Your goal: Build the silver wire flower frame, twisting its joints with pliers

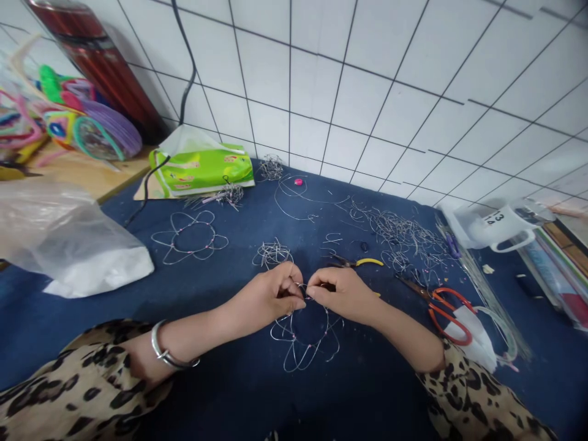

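A wire flower frame point(305, 340) with small pink beads lies on the blue cloth point(239, 380) in front of me. My left hand point(271, 294) and my right hand point(340, 293) meet at its far edge, both pinched on the thin wire there. A silver bangle point(168, 352) circles my left wrist. A finished wire flower point(190, 237) lies further left. Yellow-handled pliers point(361, 263) rest just beyond my right hand.
Red-handled scissors point(443, 309) lie to the right, with a pile of wire scraps point(395, 236) behind them. A green tissue pack point(199, 170), a clear plastic bag point(59, 239), a white mug point(503, 226) and a small wire tangle point(272, 253) stand around. Tiled wall behind.
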### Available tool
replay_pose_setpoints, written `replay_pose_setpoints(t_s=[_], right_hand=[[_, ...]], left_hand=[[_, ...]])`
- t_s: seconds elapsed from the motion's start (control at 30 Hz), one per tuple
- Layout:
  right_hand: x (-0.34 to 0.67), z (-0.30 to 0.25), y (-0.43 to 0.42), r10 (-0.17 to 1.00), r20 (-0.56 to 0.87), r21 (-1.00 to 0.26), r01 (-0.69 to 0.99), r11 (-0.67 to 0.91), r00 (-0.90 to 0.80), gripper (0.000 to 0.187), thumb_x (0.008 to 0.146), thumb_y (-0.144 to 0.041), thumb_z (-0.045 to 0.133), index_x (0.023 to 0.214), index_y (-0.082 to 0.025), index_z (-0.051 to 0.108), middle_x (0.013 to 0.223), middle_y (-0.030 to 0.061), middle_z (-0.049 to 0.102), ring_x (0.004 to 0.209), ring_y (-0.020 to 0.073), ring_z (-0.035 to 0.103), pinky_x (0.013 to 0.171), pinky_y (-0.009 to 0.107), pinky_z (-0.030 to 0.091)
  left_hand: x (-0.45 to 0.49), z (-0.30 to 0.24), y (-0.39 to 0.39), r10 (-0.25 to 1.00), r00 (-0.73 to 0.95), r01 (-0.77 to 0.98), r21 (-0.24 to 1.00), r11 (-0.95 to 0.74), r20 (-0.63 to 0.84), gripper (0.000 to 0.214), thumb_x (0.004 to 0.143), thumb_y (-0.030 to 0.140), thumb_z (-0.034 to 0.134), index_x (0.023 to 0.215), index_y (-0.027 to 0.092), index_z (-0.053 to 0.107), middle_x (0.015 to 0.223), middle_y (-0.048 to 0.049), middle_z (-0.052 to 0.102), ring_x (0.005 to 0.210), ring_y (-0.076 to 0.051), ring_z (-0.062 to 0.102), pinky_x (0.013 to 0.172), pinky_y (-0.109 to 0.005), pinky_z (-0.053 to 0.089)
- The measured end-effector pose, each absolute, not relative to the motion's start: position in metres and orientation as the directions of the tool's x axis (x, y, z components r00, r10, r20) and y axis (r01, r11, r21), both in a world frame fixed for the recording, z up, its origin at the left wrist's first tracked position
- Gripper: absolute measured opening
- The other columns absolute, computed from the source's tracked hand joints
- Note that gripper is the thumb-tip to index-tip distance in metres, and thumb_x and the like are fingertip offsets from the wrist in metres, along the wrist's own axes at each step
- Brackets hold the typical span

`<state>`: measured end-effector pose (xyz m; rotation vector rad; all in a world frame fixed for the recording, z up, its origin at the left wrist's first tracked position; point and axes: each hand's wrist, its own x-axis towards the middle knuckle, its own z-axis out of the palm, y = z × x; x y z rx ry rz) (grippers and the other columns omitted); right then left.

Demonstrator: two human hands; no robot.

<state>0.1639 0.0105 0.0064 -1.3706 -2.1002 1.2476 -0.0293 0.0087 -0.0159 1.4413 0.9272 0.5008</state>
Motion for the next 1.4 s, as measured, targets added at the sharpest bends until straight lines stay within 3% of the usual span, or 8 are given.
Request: replay_pose_setpoints(t_s=[0.13,0.33,0.7,0.97,1.4], right_hand=[[0.166,0.006,0.012,0.877,-0.150,-0.803,0.574,0.161,-0.457,0.011,0.076,-0.021,0.051,0.071,-0.018,0.060,0.069,-0.0028,0.055,0.063,0.0079,0.048,0.057,0.020,0.035],[0.174,0.008,0.015,0.875,-0.201,-0.802,0.586,0.112,-0.441,0.011,0.073,-0.018,0.050,0.067,-0.018,0.059,0.064,-0.0031,0.053,0.059,0.0078,0.046,0.054,0.020,0.033],[0.191,0.015,0.018,0.839,-0.310,-0.776,0.629,0.049,-0.447,0.011,0.068,-0.015,0.050,0.059,-0.016,0.057,0.060,-0.0035,0.051,0.054,0.0076,0.043,0.051,0.020,0.032],[0.193,0.017,0.016,0.835,-0.259,-0.729,0.665,0.160,-0.485,0.012,0.076,-0.021,0.049,0.074,-0.018,0.060,0.067,-0.0021,0.057,0.059,0.0085,0.049,0.054,0.021,0.035],[0.199,0.021,0.020,0.822,-0.300,-0.786,0.614,0.075,-0.484,0.022,0.081,-0.024,0.047,0.075,-0.017,0.067,0.076,0.0021,0.065,0.068,0.0114,0.056,0.060,0.023,0.040]], left_hand=[[-0.030,-0.012,0.010,0.777,0.585,0.190,0.971,0.146,-0.231,0.008,0.082,0.024,0.053,0.083,0.017,0.047,0.072,0.0019,0.058,0.060,-0.009,0.054,0.052,-0.021,0.042],[-0.031,-0.012,0.008,0.820,0.537,0.134,0.980,0.151,-0.199,0.014,0.086,0.028,0.048,0.078,0.016,0.049,0.058,0.0036,0.052,0.053,-0.009,0.051,0.049,-0.021,0.041],[-0.032,-0.018,0.006,0.851,0.479,0.121,0.976,0.180,-0.216,0.020,0.087,0.033,0.048,0.077,0.016,0.049,0.055,0.0028,0.054,0.049,-0.009,0.048,0.047,-0.020,0.039],[-0.035,-0.016,0.008,0.832,0.509,0.167,0.974,0.154,-0.219,0.021,0.087,0.035,0.048,0.080,0.016,0.051,0.058,0.0018,0.055,0.052,-0.010,0.050,0.049,-0.021,0.040],[-0.035,-0.017,0.010,0.834,0.505,0.105,0.975,0.198,-0.223,0.020,0.086,0.033,0.049,0.078,0.015,0.052,0.057,0.0018,0.055,0.050,-0.009,0.049,0.050,-0.022,0.039]])
